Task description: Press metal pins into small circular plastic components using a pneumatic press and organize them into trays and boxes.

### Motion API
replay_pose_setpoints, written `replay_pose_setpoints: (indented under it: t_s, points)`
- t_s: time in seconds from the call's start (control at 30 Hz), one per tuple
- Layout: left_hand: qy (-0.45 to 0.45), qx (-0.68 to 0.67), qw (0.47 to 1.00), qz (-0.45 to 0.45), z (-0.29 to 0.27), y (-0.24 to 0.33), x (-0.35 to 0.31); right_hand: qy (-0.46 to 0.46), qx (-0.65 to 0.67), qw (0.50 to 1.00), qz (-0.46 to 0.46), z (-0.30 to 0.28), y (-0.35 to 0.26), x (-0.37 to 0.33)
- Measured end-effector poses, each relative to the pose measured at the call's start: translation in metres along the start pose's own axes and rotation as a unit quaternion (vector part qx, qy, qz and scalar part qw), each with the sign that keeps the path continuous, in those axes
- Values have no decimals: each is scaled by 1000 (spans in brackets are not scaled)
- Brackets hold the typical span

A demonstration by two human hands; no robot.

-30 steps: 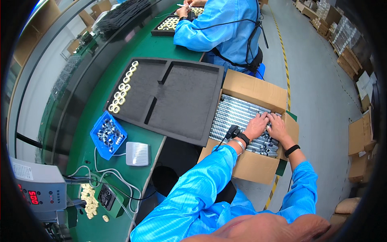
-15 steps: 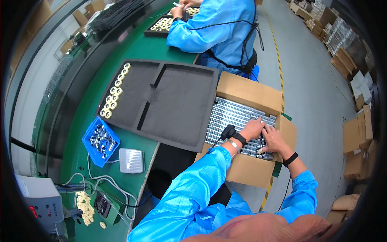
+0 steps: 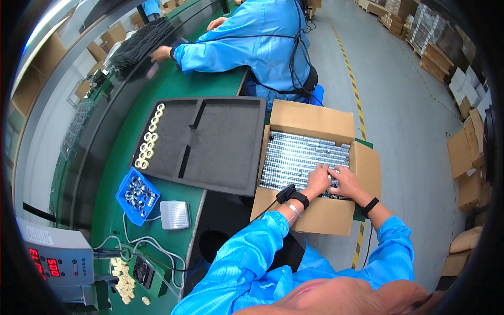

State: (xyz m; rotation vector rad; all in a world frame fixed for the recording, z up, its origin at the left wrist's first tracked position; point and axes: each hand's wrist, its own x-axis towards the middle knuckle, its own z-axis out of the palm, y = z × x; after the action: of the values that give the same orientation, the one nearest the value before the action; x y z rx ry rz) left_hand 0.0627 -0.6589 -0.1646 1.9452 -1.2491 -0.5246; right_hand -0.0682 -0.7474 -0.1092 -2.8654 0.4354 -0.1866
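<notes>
Rows of shiny metal rings (image 3: 299, 155) fill an opened cardboard box (image 3: 325, 217). Both my hands are inside it, close to its near right corner. My left hand (image 3: 318, 181) has its fingers bent down onto some of the rings, closed. Beside it, my right hand (image 3: 345, 183) curls thumb and fingers round rings at the row's end, also closed. A few rings show between the two hands; the fingertips partly hide the rest. On the left of the box lies a black tray (image 3: 226, 136) with a line of cream-coloured rings (image 3: 148, 137) along its left side.
On the green bench (image 3: 197, 188) stand a blue bin (image 3: 137, 197) of metal rings, a white foot pedal (image 3: 175, 215), a grey machine with a red display (image 3: 60, 261) and loose cream rings (image 3: 124, 283). A co-worker in blue (image 3: 262, 37) sits ahead.
My hands remain in the box's near right corner, still on the rings. The view has shifted. The co-worker's arm has reached out to the left, and their trays have gone from view.
</notes>
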Motion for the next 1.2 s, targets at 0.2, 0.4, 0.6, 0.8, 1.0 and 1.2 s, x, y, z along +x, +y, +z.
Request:
replay_pose_setpoints:
  t_s: [0.2,0.4,0.6,0.8,1.0,1.2]
  points:
    - [101,-96,985,-102,14,-6,9,92,129,983,87,35,14,20]
    - [153,-167,953,-202,3,13,16,84,293,944,128,39,21,36]
    - [286,-284,906,-128,-16,50,33,138,415,891,120,-2,26,60]
    - [312,-246,915,-76,-79,91,28,208,467,857,64,-34,2,78]
    - [327,-223,916,-66,-111,90,9,201,536,817,69,-44,-45,86]
    - [345,-235,905,-85,-193,96,-14,193,493,849,5,-73,-104,133]
